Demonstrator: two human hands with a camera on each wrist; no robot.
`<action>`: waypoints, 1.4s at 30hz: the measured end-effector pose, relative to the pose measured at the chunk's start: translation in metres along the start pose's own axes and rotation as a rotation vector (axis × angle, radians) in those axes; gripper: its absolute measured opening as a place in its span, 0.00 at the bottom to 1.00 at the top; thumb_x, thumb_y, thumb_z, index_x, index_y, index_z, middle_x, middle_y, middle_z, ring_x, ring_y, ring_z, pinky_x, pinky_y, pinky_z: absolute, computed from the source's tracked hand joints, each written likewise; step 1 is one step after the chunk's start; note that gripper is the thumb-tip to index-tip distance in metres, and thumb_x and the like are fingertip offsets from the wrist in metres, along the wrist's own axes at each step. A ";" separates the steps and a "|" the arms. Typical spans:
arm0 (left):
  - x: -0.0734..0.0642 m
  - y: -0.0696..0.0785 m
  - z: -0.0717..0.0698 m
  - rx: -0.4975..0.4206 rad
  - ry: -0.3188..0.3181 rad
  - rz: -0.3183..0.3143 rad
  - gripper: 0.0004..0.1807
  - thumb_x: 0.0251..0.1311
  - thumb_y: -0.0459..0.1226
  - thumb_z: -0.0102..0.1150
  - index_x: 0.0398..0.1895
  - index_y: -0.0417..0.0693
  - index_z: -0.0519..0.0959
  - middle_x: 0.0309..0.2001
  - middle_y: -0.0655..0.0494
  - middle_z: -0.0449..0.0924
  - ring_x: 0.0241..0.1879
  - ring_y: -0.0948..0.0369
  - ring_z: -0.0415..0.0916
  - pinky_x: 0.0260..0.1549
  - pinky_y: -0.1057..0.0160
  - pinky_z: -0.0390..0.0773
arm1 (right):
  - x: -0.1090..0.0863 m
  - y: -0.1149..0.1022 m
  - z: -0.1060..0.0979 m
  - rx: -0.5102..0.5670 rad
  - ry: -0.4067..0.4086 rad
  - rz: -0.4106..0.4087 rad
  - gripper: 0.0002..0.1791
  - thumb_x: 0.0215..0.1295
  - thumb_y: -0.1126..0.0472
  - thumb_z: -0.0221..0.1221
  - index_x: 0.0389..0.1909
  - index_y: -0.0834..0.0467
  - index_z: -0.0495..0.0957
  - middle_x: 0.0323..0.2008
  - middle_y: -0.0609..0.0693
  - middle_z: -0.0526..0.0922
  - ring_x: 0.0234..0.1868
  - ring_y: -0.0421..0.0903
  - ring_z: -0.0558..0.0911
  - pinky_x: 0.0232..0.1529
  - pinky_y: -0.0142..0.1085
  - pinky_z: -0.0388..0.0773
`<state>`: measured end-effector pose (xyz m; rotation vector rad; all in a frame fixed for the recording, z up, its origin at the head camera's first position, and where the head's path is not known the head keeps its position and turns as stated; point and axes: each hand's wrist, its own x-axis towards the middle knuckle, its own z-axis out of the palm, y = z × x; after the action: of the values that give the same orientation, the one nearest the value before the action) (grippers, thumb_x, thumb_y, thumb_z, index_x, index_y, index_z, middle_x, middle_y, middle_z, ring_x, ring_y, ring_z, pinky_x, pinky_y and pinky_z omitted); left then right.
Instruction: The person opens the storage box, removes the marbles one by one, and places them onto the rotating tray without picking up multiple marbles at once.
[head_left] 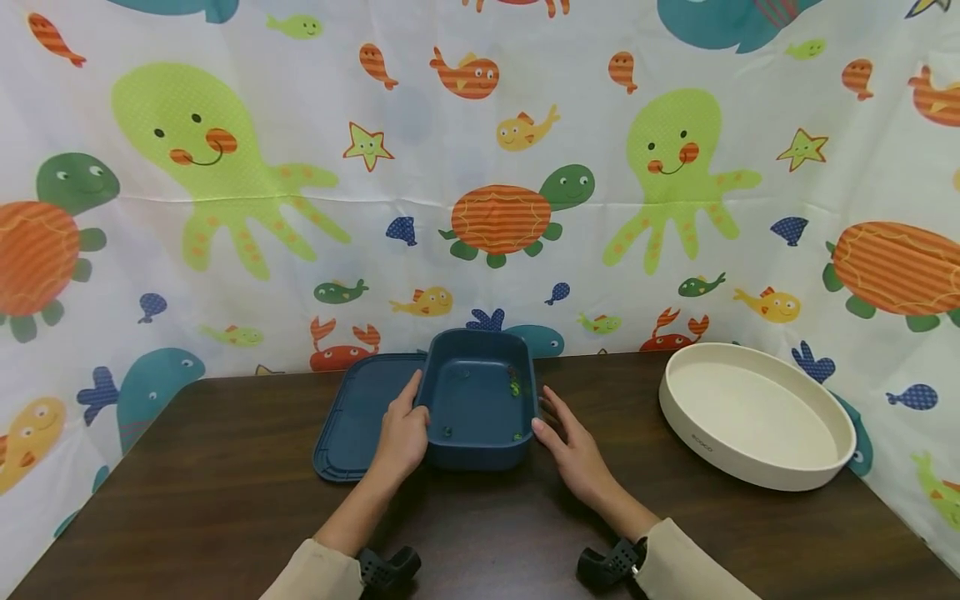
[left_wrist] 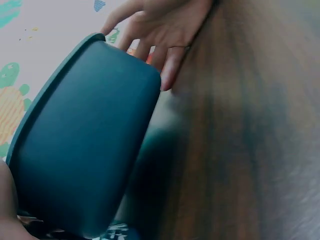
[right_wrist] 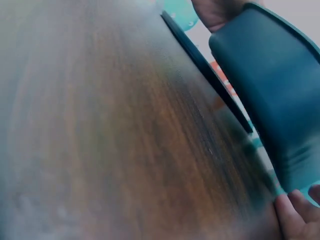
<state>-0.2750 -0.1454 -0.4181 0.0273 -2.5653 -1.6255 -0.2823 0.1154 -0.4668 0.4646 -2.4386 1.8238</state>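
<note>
I had the blue tub (head_left: 478,400) between both hands on the table (head_left: 225,492): my left hand (head_left: 401,437) curled against its left wall, my right hand (head_left: 573,450) lying nearly flat, fingertips at its right wall. It looked like light, stiff, smooth plastic, best gripped by those two side walls. Its lid (head_left: 360,425) lay just beyond my left fingers and the cream tray (head_left: 757,417) well off past my right, neither blocking me.

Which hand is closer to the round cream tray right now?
Right. The right hand rests by the right wall of the dark blue rectangular plastic container, on the side facing the round cream tray. The left hand holds the container's far left side.
</note>
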 end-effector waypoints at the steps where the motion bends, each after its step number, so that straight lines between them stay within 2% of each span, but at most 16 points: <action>1: 0.000 0.001 -0.002 0.003 -0.003 0.000 0.39 0.65 0.29 0.32 0.82 0.48 0.48 0.12 0.61 0.55 0.12 0.63 0.46 0.17 0.64 0.54 | -0.001 0.000 -0.001 0.014 -0.002 0.000 0.34 0.77 0.47 0.53 0.79 0.48 0.57 0.76 0.57 0.65 0.74 0.58 0.70 0.67 0.51 0.73; 8: 0.002 0.004 -0.016 0.000 -0.028 -0.002 0.38 0.66 0.30 0.30 0.82 0.48 0.47 0.11 0.61 0.53 0.12 0.63 0.44 0.15 0.65 0.51 | -0.012 0.000 -0.015 0.078 -0.013 -0.012 0.30 0.80 0.49 0.48 0.78 0.54 0.58 0.75 0.62 0.64 0.73 0.59 0.71 0.65 0.46 0.75; 14: 0.005 0.005 -0.022 0.013 -0.034 -0.009 0.38 0.67 0.30 0.30 0.82 0.48 0.45 0.12 0.61 0.56 0.12 0.63 0.45 0.16 0.64 0.53 | -0.030 0.002 -0.035 0.018 -0.002 -0.021 0.30 0.80 0.52 0.48 0.78 0.55 0.58 0.75 0.62 0.64 0.73 0.59 0.70 0.64 0.41 0.75; 19: 0.006 0.003 -0.023 0.028 -0.028 -0.012 0.38 0.68 0.30 0.30 0.82 0.48 0.45 0.12 0.61 0.57 0.12 0.63 0.46 0.16 0.64 0.54 | -0.047 0.008 -0.053 -0.062 0.062 -0.104 0.27 0.80 0.57 0.48 0.75 0.57 0.62 0.72 0.63 0.69 0.71 0.60 0.72 0.61 0.32 0.78; 21: 0.006 0.002 -0.022 0.032 -0.030 -0.015 0.38 0.68 0.31 0.30 0.82 0.48 0.45 0.12 0.61 0.56 0.12 0.63 0.46 0.16 0.64 0.54 | -0.053 0.011 -0.062 -0.128 0.135 -0.156 0.24 0.79 0.59 0.50 0.73 0.56 0.66 0.69 0.61 0.74 0.68 0.55 0.76 0.58 0.25 0.77; 23: 0.006 0.002 -0.021 0.037 -0.029 -0.018 0.38 0.67 0.31 0.30 0.83 0.49 0.45 0.12 0.61 0.55 0.12 0.63 0.46 0.16 0.64 0.53 | -0.060 0.013 -0.072 -0.198 0.250 -0.232 0.21 0.77 0.62 0.53 0.69 0.56 0.71 0.63 0.59 0.80 0.63 0.46 0.81 0.54 0.20 0.75; 27: 0.007 0.002 -0.019 0.037 -0.017 -0.020 0.38 0.67 0.31 0.30 0.82 0.49 0.46 0.12 0.61 0.55 0.12 0.63 0.46 0.16 0.65 0.53 | -0.069 0.015 -0.095 -0.338 0.604 -0.434 0.18 0.67 0.71 0.60 0.57 0.61 0.81 0.51 0.60 0.86 0.52 0.26 0.80 0.53 0.16 0.70; 29: 0.007 0.003 -0.019 0.039 -0.012 -0.025 0.38 0.67 0.31 0.30 0.82 0.49 0.46 0.12 0.61 0.56 0.12 0.63 0.47 0.16 0.64 0.54 | -0.073 0.016 -0.109 -0.387 0.797 -0.493 0.18 0.61 0.73 0.63 0.53 0.64 0.83 0.49 0.62 0.85 0.53 0.23 0.76 0.55 0.18 0.67; 30: 0.007 0.003 -0.019 0.039 -0.010 -0.029 0.38 0.66 0.31 0.30 0.82 0.48 0.46 0.13 0.60 0.56 0.12 0.62 0.47 0.17 0.64 0.55 | -0.075 0.016 -0.116 -0.400 0.884 -0.494 0.18 0.59 0.73 0.64 0.52 0.65 0.83 0.50 0.63 0.84 0.55 0.24 0.75 0.58 0.19 0.66; 32: 0.007 0.003 -0.018 0.044 -0.010 -0.037 0.38 0.66 0.31 0.30 0.82 0.48 0.46 0.13 0.59 0.57 0.12 0.62 0.48 0.17 0.63 0.56 | -0.078 0.018 -0.130 -0.408 1.024 -0.438 0.20 0.57 0.70 0.64 0.53 0.66 0.81 0.54 0.64 0.81 0.61 0.31 0.72 0.63 0.24 0.63; 34: 0.006 0.003 -0.018 0.050 -0.010 -0.040 0.38 0.66 0.31 0.30 0.82 0.48 0.46 0.19 0.54 0.63 0.13 0.62 0.48 0.18 0.62 0.58 | -0.082 0.020 -0.144 -0.398 1.118 -0.329 0.22 0.58 0.68 0.64 0.56 0.66 0.79 0.59 0.63 0.77 0.65 0.40 0.70 0.68 0.32 0.61; 36: 0.005 0.002 -0.017 0.057 -0.013 -0.038 0.38 0.66 0.32 0.30 0.82 0.48 0.46 0.36 0.45 0.77 0.14 0.61 0.48 0.21 0.60 0.60 | -0.084 0.022 -0.157 -0.363 1.173 -0.190 0.24 0.61 0.65 0.62 0.59 0.65 0.76 0.60 0.55 0.75 0.65 0.43 0.67 0.69 0.39 0.59; 37: 0.005 0.001 -0.017 0.062 -0.015 -0.036 0.38 0.66 0.32 0.30 0.82 0.49 0.46 0.49 0.40 0.78 0.14 0.61 0.49 0.23 0.59 0.60 | -0.085 0.023 -0.163 -0.331 1.189 -0.117 0.24 0.62 0.64 0.61 0.60 0.64 0.74 0.59 0.49 0.73 0.63 0.42 0.67 0.69 0.40 0.58; 39: 0.005 -0.002 -0.017 0.067 -0.023 -0.032 0.38 0.67 0.32 0.31 0.83 0.49 0.45 0.71 0.37 0.64 0.15 0.61 0.49 0.25 0.58 0.62 | -0.086 0.026 -0.172 -0.278 1.202 0.004 0.26 0.64 0.61 0.60 0.64 0.61 0.72 0.54 0.39 0.68 0.57 0.35 0.64 0.66 0.42 0.58; 41: 0.004 -0.006 -0.015 0.071 -0.027 -0.033 0.38 0.67 0.33 0.31 0.83 0.50 0.45 0.79 0.39 0.51 0.15 0.60 0.50 0.27 0.57 0.62 | -0.087 0.028 -0.179 -0.238 1.193 0.085 0.29 0.65 0.59 0.59 0.67 0.59 0.69 0.57 0.39 0.67 0.60 0.35 0.63 0.68 0.42 0.56; 42: 0.004 -0.008 -0.014 0.068 -0.028 -0.036 0.38 0.68 0.33 0.32 0.83 0.51 0.45 0.80 0.39 0.50 0.15 0.61 0.51 0.27 0.57 0.62 | -0.087 0.029 -0.182 -0.228 1.186 0.119 0.32 0.65 0.58 0.59 0.70 0.58 0.66 0.59 0.40 0.66 0.62 0.36 0.63 0.70 0.42 0.55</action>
<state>-0.2780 -0.1620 -0.4187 0.0569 -2.6558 -1.5606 -0.2308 0.3123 -0.4592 -0.6276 -1.7431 1.2052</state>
